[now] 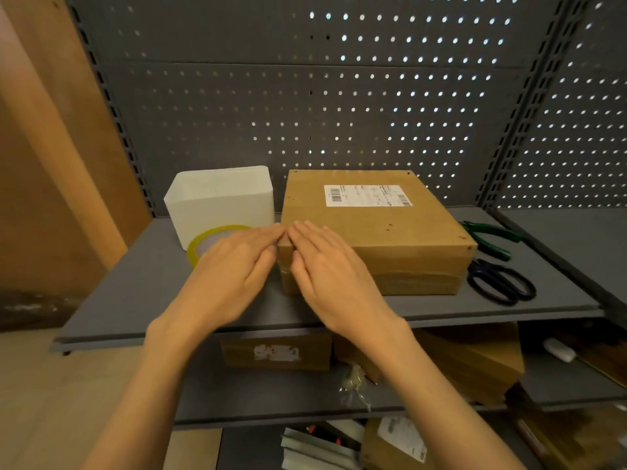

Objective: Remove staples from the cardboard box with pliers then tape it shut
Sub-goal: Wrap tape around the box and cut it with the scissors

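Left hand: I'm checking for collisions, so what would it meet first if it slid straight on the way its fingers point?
Probably the cardboard box: the left hand points right-forward, fingertips already at its near-left corner.

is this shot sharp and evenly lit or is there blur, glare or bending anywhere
Head view: hands, left hand and right hand, slightly motion-soft on the cardboard box; pegboard holes glow with backlight; wide-angle lens bows the shelf and uprights; lower shelves dim.
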